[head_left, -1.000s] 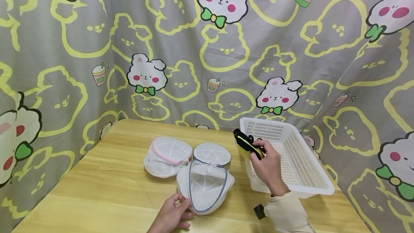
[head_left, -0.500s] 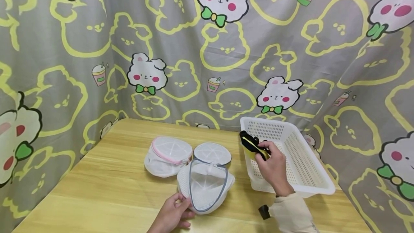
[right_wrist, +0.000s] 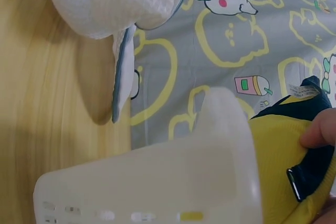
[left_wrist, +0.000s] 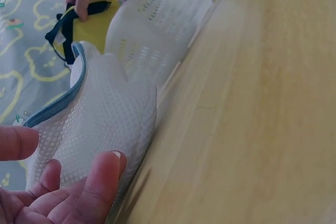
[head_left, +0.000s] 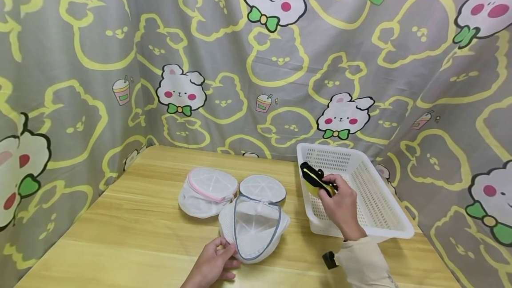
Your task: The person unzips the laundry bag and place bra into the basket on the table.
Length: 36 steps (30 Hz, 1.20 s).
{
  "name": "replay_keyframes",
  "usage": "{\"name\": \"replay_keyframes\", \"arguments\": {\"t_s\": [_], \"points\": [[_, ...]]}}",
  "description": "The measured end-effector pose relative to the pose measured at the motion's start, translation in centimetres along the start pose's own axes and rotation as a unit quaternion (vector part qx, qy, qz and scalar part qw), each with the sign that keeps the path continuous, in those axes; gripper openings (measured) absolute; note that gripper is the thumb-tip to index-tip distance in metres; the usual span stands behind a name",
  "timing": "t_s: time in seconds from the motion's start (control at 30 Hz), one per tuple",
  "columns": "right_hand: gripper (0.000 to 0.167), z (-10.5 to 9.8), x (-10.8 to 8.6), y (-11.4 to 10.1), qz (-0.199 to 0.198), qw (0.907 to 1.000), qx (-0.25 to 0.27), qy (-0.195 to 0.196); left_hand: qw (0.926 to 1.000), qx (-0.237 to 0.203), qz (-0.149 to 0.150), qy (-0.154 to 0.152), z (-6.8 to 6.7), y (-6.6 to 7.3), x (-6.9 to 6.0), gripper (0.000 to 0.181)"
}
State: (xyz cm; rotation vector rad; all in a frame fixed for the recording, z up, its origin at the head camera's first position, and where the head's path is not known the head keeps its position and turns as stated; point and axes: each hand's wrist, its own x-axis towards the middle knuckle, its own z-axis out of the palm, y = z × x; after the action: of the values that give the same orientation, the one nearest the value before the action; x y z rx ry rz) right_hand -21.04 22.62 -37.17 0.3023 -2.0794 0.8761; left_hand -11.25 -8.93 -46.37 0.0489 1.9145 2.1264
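Observation:
My right hand (head_left: pixel 341 206) pinches a folded yellow bra (right_wrist: pixel 278 153) with black straps and band. In the head view it hangs above the left side of a white plastic basket (head_left: pixel 402 230). My left hand (head_left: pixel 214 259) rests against the near left side of a white mesh laundry bag (head_left: pixel 226 226), fingers apart and loosely bent. This bag has a grey-blue zip edge, and its round lid (head_left: pixel 262 189) is folded back behind it. In the left wrist view, the thumb lies near the bag's rim and the fingertips (left_wrist: pixel 105 174) are close to the mesh.
A second mesh bag (head_left: pixel 202 203) with a pink zip stands behind and left of the first, its lid on top. The wooden table (head_left: pixel 120 234) carries all of these. A patterned grey curtain (head_left: pixel 224 57) surrounds the table's back and sides.
My right hand has carried the bra to the right, from the basket's left rim to over its inside. The left hand and both mesh bags have stayed in place.

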Motion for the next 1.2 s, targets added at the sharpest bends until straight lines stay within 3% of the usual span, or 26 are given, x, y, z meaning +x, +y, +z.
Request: {"name": "replay_keyframes", "arguments": {"t_s": [0.57,1.2], "points": [[0.028,-0.4,-0.3,1.8,0.014,0.9993,-0.034,-0.006,1.0,0.003,-0.003,0.004,-0.1,-0.1,0.1,0.018],[0.025,-0.8,-0.6,2.2,0.062,0.996,-0.057,-0.029,1.0,0.0,0.001,-0.001,-0.1,-0.1,0.1,0.018]]}}
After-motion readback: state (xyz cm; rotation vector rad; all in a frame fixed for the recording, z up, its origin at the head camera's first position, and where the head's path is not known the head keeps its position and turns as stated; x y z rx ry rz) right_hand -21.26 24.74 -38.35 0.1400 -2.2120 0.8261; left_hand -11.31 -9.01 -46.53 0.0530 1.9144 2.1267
